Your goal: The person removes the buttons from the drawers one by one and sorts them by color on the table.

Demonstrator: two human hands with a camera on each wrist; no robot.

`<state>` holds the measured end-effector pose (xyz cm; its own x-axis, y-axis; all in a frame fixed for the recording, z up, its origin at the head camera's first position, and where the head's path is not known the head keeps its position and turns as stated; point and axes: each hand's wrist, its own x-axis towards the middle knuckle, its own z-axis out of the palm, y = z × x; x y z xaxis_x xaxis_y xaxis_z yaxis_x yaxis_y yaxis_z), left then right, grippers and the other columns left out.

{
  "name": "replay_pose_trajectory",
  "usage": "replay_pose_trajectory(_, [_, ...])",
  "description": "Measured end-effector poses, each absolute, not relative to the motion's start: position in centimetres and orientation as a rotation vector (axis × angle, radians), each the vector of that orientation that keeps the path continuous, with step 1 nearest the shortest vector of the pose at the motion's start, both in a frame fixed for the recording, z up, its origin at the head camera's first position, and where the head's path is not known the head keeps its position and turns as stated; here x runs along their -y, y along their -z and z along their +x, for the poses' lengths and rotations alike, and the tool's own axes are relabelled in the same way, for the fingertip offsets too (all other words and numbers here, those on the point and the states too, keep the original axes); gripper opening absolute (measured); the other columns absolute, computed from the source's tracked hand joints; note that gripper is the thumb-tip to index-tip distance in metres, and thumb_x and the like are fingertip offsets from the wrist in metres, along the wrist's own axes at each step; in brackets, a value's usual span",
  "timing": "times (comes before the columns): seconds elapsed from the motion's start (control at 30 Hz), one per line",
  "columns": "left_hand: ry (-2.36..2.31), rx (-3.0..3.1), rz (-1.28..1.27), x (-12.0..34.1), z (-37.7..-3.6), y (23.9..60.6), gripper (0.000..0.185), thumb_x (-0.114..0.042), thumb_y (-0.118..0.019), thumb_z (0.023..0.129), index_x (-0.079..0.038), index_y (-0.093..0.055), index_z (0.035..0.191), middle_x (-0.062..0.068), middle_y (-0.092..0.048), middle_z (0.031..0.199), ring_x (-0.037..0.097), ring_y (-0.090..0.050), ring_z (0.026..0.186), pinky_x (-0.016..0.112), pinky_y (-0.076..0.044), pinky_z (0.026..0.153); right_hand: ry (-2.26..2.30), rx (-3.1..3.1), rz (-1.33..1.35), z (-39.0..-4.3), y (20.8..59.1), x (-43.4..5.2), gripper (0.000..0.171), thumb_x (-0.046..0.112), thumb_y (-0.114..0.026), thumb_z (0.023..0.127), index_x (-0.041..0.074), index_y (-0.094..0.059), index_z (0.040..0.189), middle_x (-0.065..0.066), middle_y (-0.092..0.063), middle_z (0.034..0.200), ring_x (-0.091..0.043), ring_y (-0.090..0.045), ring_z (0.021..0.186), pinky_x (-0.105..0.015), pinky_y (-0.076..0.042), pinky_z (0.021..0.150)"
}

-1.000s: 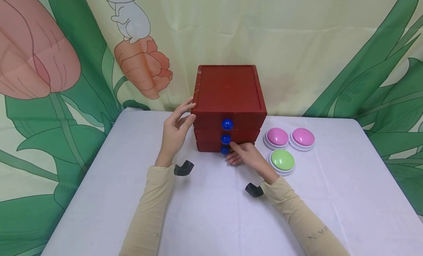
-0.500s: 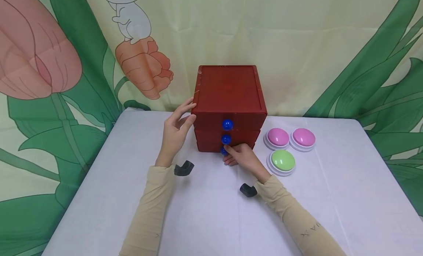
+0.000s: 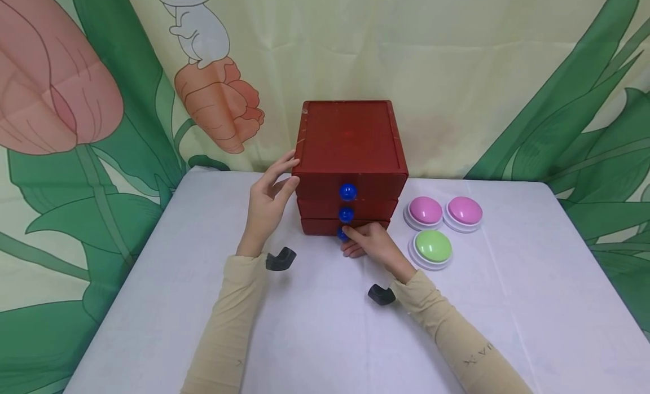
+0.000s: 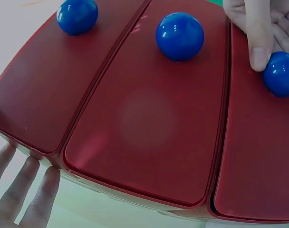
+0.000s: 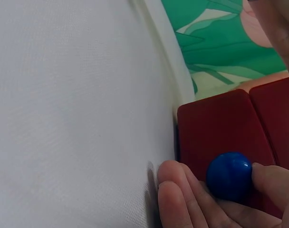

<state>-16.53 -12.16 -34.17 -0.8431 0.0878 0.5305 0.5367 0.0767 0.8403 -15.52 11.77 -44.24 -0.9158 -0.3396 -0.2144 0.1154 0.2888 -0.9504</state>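
The right hand [image 3: 373, 240] has the bottom knob [image 5: 228, 175] in a pinch, thumb on one side and fingers on the other, reaching in from between four and five o'clock. The knob belongs to the bottom drawer [image 4: 258, 161], lowest of three; from where I stand I can't be sure it sits fully home, though the seam above it looks dark. The step seems to be working that drawer by its knob. I'd want the pinch snug and any pull straight toward six o'clock, since a sideways tug could make the drawer bind. The fingertips are close to the cloth, so they could drag there.

At nine o'clock on the cabinet [image 3: 349, 135], the left hand [image 3: 267, 205] rests its spread fingers against the side near the upper front corner, gripping nothing. That should steady the cabinet nicely, pressing inward without tipping it.

The middle knob [image 3: 346, 214] and top knob [image 3: 347, 192] line up at twelve o'clock from the pinch; the thumb is just beneath the middle one, so a low wrist would help. The cabinet stands toward twelve o'clock on the table [image 3: 310, 326], before the curtain [image 3: 421, 100]. The green button [image 3: 433, 245] lies at three o'clock from the right hand, near its wrist, with two pink buttons [image 3: 425, 209] at two; I'd draw back without swinging that way.
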Motion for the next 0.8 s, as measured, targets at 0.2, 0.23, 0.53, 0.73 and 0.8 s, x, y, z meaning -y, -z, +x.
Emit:
replay_pose_trajectory(0.2, [1.822,2.027,-0.615,12.1,-16.5,34.0,0.036,0.003,-0.060,0.095,0.007,-0.059,0.131,0.015,-0.051,0.148,0.020,-0.048,0.137,0.051,-0.047,0.103,1.646,-2.196,-0.199,-15.0,44.3,-11.9,0.043,0.028,-0.058,0.101,-0.012,-0.073,0.099,-0.023,-0.074,0.088,-0.030,-0.075,0.076,-0.037,-0.061,0.071])
replay_pose_trajectory(0.23, [1.820,2.031,-0.615,12.1,-16.5,34.0,0.036,0.003,-0.060,0.095,0.007,-0.059,0.131,0.015,-0.051,0.148,0.020,-0.047,0.137,0.052,-0.047,0.104,1.642,-2.195,-0.192,-14.9,44.3,-11.9,0.043,0.029,-0.058,0.101,-0.012,-0.073,0.098,-0.023,-0.074,0.088,-0.030,-0.075,0.076,-0.036,-0.061,0.071])
replay_pose_trajectory(0.53, [1.822,2.033,-0.606,12.4,-17.8,35.7,0.038,-0.002,-0.061,0.096,-0.002,-0.060,0.134,0.003,-0.051,0.149,0.015,-0.047,0.137,0.051,-0.046,0.105,1.638,-2.190,-0.178,-13.7,44.2,-11.8,0.042,0.030,-0.059,0.100,-0.008,-0.075,0.094,-0.017,-0.075,0.084,-0.025,-0.075,0.073,-0.034,-0.061,0.070])
replay_pose_trajectory(0.73, [1.795,2.001,-0.652,12.6,-18.2,36.5,0.037,-0.010,-0.063,0.097,-0.009,-0.062,0.134,-0.005,-0.053,0.147,0.015,-0.048,0.135,0.054,-0.047,0.103,1.631,-2.194,-0.230,-13.0,44.2,-11.9,0.042,0.030,-0.059,0.101,-0.009,-0.074,0.097,-0.019,-0.075,0.086,-0.028,-0.075,0.075,-0.036,-0.061,0.071])
replay_pose_trajectory(0.8, [1.796,2.006,-0.643,12.7,-18.2,36.4,0.037,-0.009,-0.063,0.097,-0.009,-0.062,0.134,-0.005,-0.053,0.147,0.014,-0.049,0.135,0.054,-0.047,0.103,1.622,-2.190,-0.239,-12.7,43.9,-11.9,0.042,0.030,-0.058,0.101,-0.009,-0.074,0.099,-0.021,-0.074,0.088,-0.030,-0.075,0.077,-0.037,-0.061,0.073])
